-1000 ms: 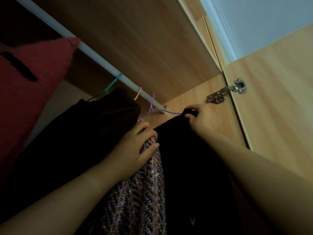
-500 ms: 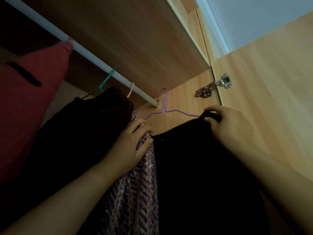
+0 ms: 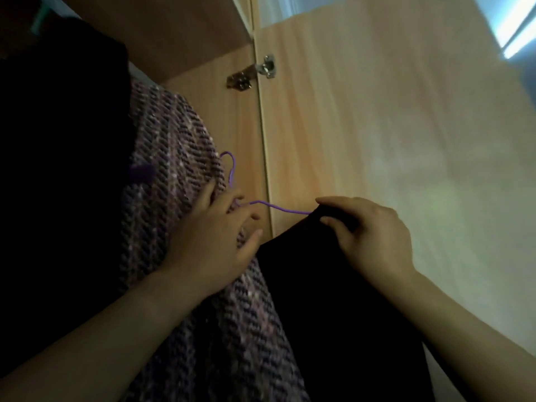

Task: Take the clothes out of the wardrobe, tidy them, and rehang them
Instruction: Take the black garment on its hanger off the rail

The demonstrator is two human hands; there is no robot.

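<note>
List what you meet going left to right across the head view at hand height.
Dark garment → purple woven garment → left hand → right hand → wardrobe door. Left out: the black garment the right hand grips and the purple hanger, overlapping the hands.

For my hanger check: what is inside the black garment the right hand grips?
A purple hanger: its hook and one arm show, entering the black garment beside the right hand. The rest of the hanger is covered by fabric.
</note>
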